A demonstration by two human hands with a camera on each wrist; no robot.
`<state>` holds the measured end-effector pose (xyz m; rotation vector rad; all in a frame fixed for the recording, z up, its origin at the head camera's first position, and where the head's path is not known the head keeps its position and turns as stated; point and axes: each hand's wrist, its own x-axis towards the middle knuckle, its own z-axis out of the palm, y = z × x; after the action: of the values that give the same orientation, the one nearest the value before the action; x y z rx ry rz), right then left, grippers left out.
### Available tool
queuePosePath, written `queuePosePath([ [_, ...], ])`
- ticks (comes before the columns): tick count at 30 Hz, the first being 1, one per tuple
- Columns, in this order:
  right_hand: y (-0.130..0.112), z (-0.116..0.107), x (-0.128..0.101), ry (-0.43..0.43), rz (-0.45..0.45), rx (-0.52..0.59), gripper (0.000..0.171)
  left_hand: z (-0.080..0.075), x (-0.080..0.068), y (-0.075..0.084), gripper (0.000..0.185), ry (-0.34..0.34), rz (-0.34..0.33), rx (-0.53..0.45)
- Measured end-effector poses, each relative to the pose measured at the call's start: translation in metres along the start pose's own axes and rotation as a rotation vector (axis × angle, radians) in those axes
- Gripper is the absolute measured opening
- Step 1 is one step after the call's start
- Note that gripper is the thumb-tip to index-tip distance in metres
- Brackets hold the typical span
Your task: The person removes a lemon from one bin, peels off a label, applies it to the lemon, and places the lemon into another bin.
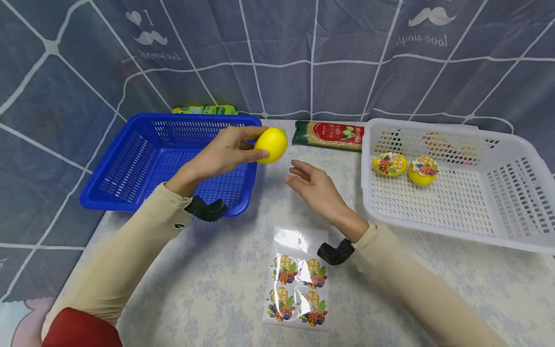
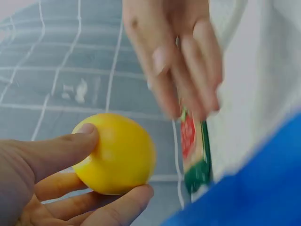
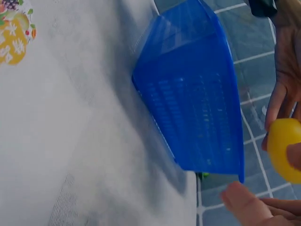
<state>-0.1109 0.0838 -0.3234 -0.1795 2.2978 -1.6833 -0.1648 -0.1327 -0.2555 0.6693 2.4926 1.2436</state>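
A yellow lemon (image 1: pixel 272 145) is pinched between the thumb and fingers of my left hand (image 1: pixel 225 152), raised over the right rim of the blue basket (image 1: pixel 251 188). The left wrist view shows the lemon (image 2: pixel 117 153) with the thumb on one side and fingers under the other. My right hand (image 1: pixel 318 190) is just right of the lemon, fingers loosely extended and holding nothing. Below it on the table lies a sticker sheet (image 1: pixel 297 282) with several colourful fruit labels. Two labelled lemons, one (image 1: pixel 390 164) beside the other (image 1: pixel 422 170), sit in the white basket (image 1: pixel 459 231).
A red and green packet (image 1: pixel 329 135) lies at the back between the baskets. Behind the blue basket shows a yellow-green packet (image 1: pixel 205 110). A grey checked curtain (image 1: pixel 282 43) hangs along the back and left of the patterned tabletop (image 1: pixel 208 284).
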Motion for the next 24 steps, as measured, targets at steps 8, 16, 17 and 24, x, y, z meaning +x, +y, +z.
queuePosePath([
  [8,0.008,-0.014,-0.008,0.049,-0.17,0.189,0.06,0.038,-0.009,0.01,0.056,0.031,0.025,-0.14],
  [16,0.012,-0.021,-0.014,0.093,-0.249,0.242,0.055,0.062,-0.011,0.006,0.054,0.046,-0.019,-0.252],
  [17,0.013,-0.021,-0.015,0.098,-0.246,0.239,0.054,0.066,-0.011,0.006,0.054,0.054,-0.025,-0.254],
  [24,0.026,-0.026,-0.02,0.081,-0.228,0.202,0.058,0.095,-0.015,0.006,0.055,0.136,-0.019,-0.23],
])
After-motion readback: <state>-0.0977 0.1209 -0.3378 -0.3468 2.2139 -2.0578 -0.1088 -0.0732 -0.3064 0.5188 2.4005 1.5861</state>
